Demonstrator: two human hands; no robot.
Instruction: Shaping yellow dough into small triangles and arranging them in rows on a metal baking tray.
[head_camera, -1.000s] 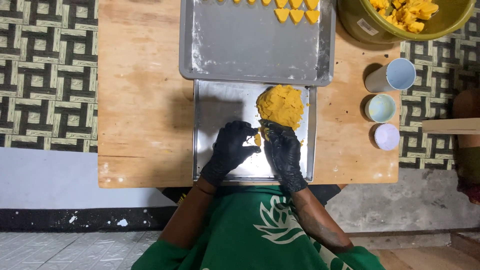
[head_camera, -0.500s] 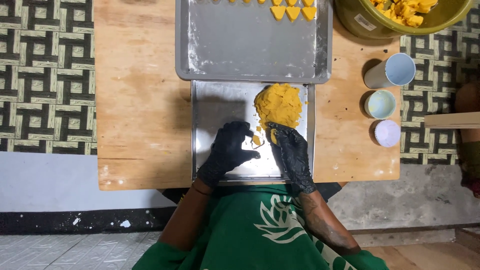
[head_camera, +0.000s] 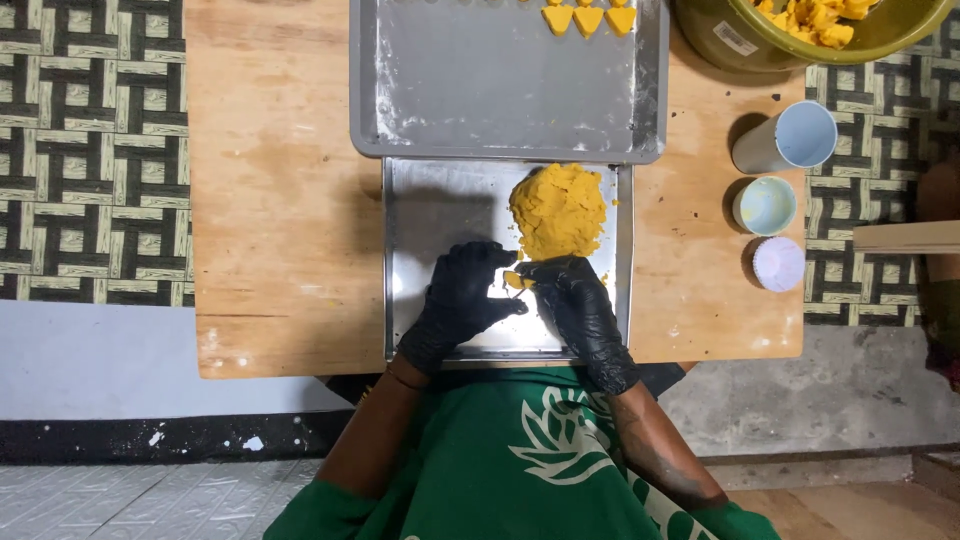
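Note:
Both my hands wear black gloves and meet over the near metal tray (head_camera: 420, 210). My left hand (head_camera: 462, 300) and my right hand (head_camera: 575, 305) pinch a small piece of yellow dough (head_camera: 516, 281) between their fingertips. Just beyond them on the same tray lies a large mound of yellow dough (head_camera: 558, 210). A bigger metal tray (head_camera: 500, 90) lies farther away, with three shaped yellow dough pieces (head_camera: 588, 18) at its far edge.
The trays rest on a wooden table (head_camera: 280, 200). At the right stand a white cup (head_camera: 790, 138), a small pale bowl (head_camera: 765, 205) and a lilac lid (head_camera: 778, 264). A green bowl (head_camera: 800, 30) of yellow chunks sits at the far right corner. Patterned floor surrounds the table.
My hands have drawn slightly toward me, away from the mound, holding the small dough piece between the fingertips.

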